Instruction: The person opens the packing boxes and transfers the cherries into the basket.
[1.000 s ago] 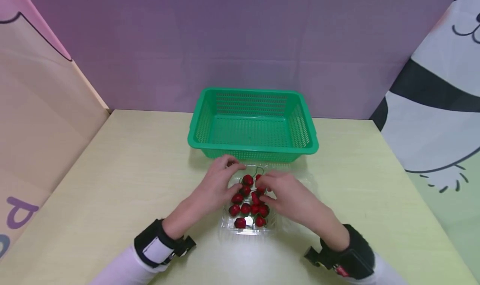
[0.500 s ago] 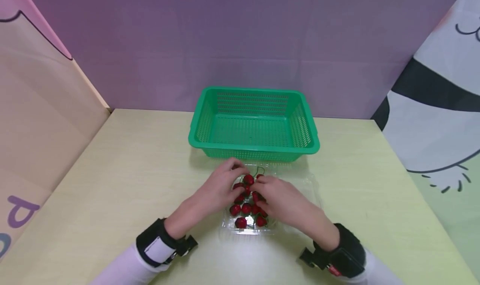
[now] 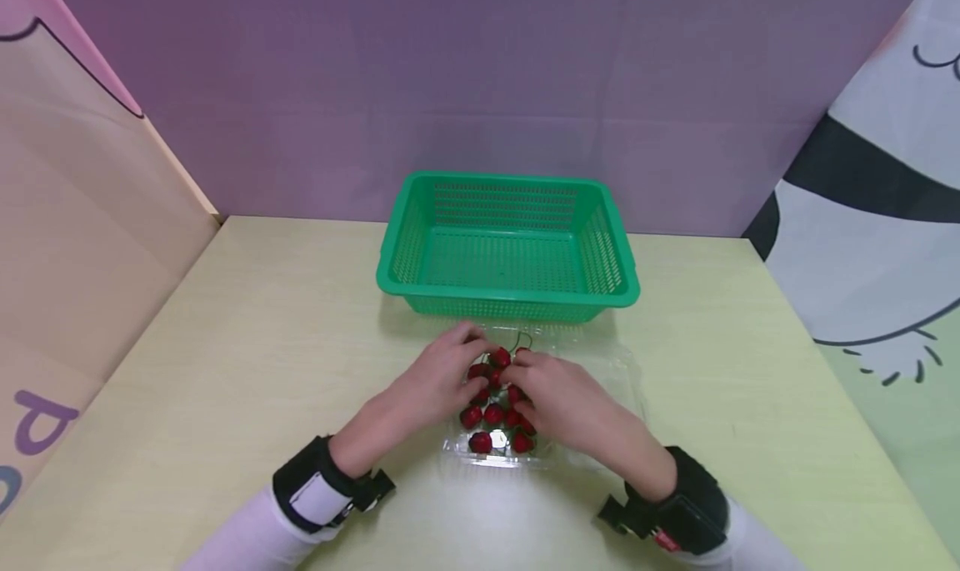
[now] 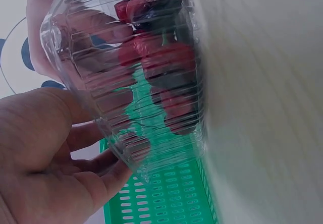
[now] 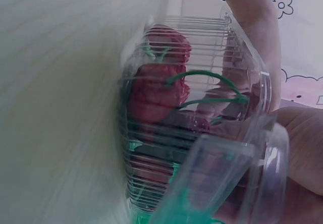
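A clear plastic clamshell box (image 3: 495, 459) holds several red cherries (image 3: 481, 443) with green stems. My left hand (image 3: 431, 383) reaches over its left rim, fingers loosely bent and apart inside. In the left wrist view, the left fingers show through the ribbed wall, just above the cherries (image 4: 169, 65). From the right side, my right hand (image 3: 570, 400) reaches in with thumb and fingers bent around a cherry (image 3: 515, 394). Cherries (image 5: 154, 93) and a looping stem appear through the wall in the right wrist view. The right fingertips are partly hidden.
A green plastic basket (image 3: 502, 292) stands just behind the box. The box's clear lid (image 3: 622, 379) lies opened out to the right on the pale wooden table (image 3: 262, 346). A purple backdrop (image 3: 495, 71) rises behind the table, with printed panels at both sides.
My right hand has moved left and deeper among the cherries, its fingers closing in around one. The left hand has shifted slightly right. Over the last half second both hands barely moved.
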Demonstrator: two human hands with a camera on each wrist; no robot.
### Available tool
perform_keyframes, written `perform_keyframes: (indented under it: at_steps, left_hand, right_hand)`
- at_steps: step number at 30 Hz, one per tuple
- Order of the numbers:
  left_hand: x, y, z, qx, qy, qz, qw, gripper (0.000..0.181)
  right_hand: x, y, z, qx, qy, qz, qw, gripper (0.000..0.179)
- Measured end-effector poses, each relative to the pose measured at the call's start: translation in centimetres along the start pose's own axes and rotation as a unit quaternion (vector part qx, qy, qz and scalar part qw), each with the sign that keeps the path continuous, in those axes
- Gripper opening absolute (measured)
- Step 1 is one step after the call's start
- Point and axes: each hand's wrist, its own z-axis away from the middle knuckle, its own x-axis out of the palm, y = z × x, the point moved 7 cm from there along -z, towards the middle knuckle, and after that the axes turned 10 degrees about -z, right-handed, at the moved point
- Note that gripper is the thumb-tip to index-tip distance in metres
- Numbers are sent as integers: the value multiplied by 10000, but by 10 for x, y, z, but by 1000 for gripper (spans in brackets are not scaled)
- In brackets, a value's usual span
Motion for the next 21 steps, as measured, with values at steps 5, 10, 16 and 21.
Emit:
perform_keyframes:
  at_steps: [5, 10, 16, 21]
  left_hand:
    - [1, 0, 0, -35, -94, -49, 9999, 36]
    - [1, 0, 0, -7, -92, -69, 9999, 38]
    - [1, 0, 0, 26, -88, -52, 9999, 38]
    - [2, 0, 1, 39, -81, -35, 10000, 39]
  right_hand:
    - [-1, 2, 0, 71, -20, -190, 9998, 21]
    - [-4, 4, 1, 85, 40, -376, 9992, 19]
    - [-12, 6, 3, 28, 206, -782, 9967, 19]
    - [-20, 6, 4, -146, 366, -1071, 9935, 19]
